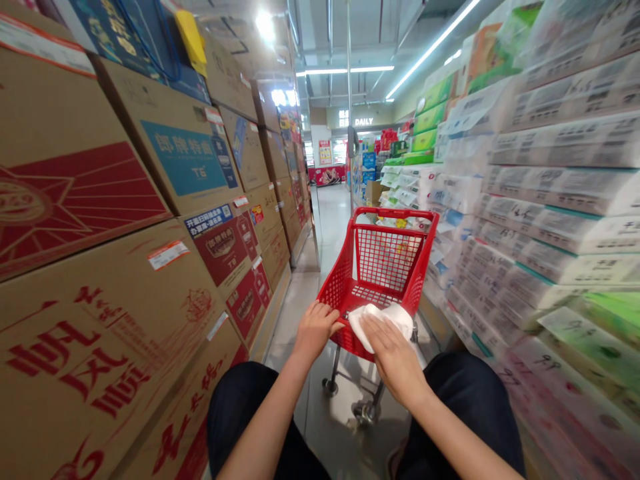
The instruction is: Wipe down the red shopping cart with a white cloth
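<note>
Between stacked cartons [100,233] and tissue packs [550,213], my left hand [314,330] curled over the near rim of the red cart [336,279], seemingly steadying it, while my right hand [395,357], flat and unclenched, pressed a white cloth [387,315] there.

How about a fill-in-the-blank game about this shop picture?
1. The shopping cart is coloured ____.
2. The right hand lies flat on a ____ cloth on the cart's near rim.
3. The left hand grips the rim, and the cardboard boxes fill the aisle's ____ side.
4. The tissue packs are stacked on the aisle's ____ side.

Missing words: red; white; left; right.
</note>
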### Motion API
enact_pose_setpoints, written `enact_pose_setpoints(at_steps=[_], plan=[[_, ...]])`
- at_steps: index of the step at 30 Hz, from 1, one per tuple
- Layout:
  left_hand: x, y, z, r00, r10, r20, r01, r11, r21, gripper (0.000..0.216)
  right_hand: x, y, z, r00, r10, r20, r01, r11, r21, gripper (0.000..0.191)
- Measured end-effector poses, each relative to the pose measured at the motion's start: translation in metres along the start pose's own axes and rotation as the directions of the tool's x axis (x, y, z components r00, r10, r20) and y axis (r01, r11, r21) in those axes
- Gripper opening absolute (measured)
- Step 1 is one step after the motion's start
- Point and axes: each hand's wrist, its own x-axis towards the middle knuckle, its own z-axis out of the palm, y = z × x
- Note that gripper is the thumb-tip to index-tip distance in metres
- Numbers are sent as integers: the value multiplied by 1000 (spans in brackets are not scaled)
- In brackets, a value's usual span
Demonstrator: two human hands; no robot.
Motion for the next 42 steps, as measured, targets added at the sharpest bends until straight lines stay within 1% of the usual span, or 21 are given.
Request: enact_pose_setpoints(at_steps=[3,5,7,10,14,17,19,22,26,29,32,35,38,40,42], plan=[[1,2,-4,1000,15,7,-15,1000,11,20,10,-7,7,999,-36,-19,36,999,-28,80],[0,5,-6,1000,24,11,-24,1000,10,22,8,-6,9,997,-67,-26,66,997,-44,80],[-1,10,-8,999,34,12,-34,999,5,26,-1,-1,6,994,-103,-21,101,993,-53,79],[-4,19,-9,999,37,2,-37,999,-8,30,-19,13,-5,991,-134,1,134,989,-67,76],[-5,27,-7,999,37,-22,-38,999,-37,30,-40,36,-21,995,-100,13,101,990,-95,75],[-3,29,-3,998,28,-52,-31,998,-47,28,-46,48,-23,999,-37,-9,36,994,-104,75],[1,30,1,997,26,-72,-29,998,-50,28,-44,50,-19,999,15,-29,-18,995,-99,74],[8,36,11,996,23,-87,-27,998,-49,27,-30,41,-6,997,61,-55,-65,995,-78,75],[15,47,21,996,-2,-89,-3,998,-59,18,-4,20,9,996,34,-79,-38,998,-41,77],[16,49,22,997,23,-71,-28,996,-79,15,4,19,10,995,-17,-98,14,1000,-27,78],[14,40,16,995,97,-20,-99,987,-126,15,-5,39,2,997,-38,-67,36,999,-36,78],[12,26,9,989,148,15,-143,977,-155,15,-22,72,-5,998,22,-67,-27,997,-76,77],[15,19,7,983,181,0,-180,975,-132,18,-33,96,-5,993,84,-80,-92,990,-105,73],[18,21,9,983,184,-10,-184,977,-110,19,-32,97,-2,989,121,-90,-131,985,-111,70],[21,28,12,986,169,-1,-168,981,-93,21,-25,87,3,985,141,-103,-152,983,-106,69]])
